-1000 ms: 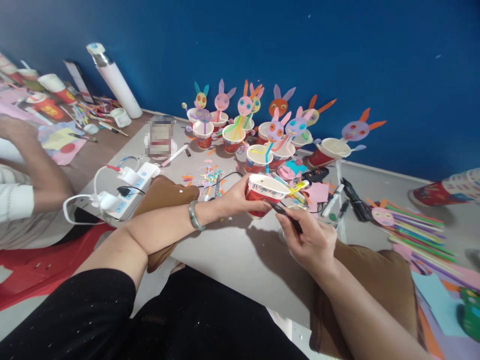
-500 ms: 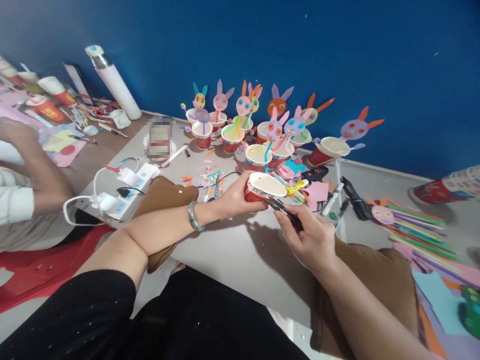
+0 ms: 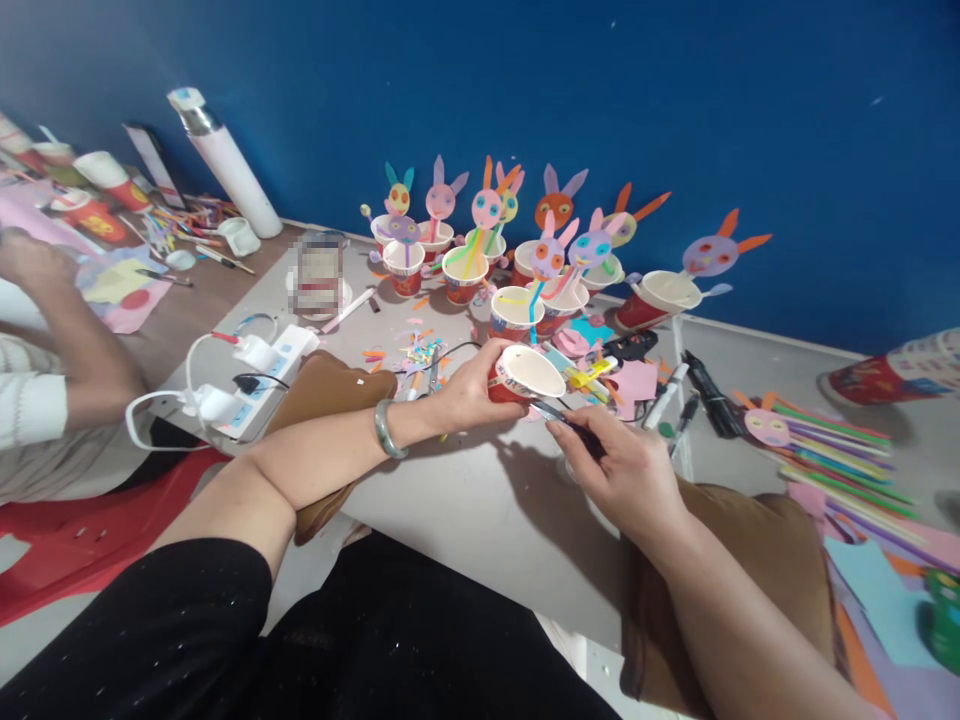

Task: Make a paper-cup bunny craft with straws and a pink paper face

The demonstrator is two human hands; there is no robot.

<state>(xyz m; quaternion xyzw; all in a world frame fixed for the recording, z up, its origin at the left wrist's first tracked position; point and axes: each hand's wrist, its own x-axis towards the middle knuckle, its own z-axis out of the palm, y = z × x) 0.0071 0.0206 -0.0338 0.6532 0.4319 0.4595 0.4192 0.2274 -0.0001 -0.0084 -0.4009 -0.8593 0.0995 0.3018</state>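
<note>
My left hand (image 3: 472, 390) is wrapped round a red paper cup (image 3: 525, 375) with a white inside, holding it tilted above the table. Closed around dark handles, my right hand (image 3: 619, 460) holds black-handled scissors (image 3: 577, 430), their metal tip at the cup's lower right side. Whether the tip pierces the wall I cannot tell. Just behind stand several red paper cups (image 3: 517, 312) with paper rabbit heads (image 3: 547, 258) on coloured straws.
Paper scraps (image 3: 424, 352), another pair of scissors (image 3: 433, 370) and a black glue gun (image 3: 631, 345) lie beyond my hands. At left are a power strip (image 3: 281, 365) and another person's arm (image 3: 97, 330). Coloured straws (image 3: 847, 460) lie at right; brown cushions (image 3: 735, 570) sit under my arms.
The scissors' tip has shifted slightly left and down along the cup's side, and their blades look closer together. The cup has turned a little in my left hand.
</note>
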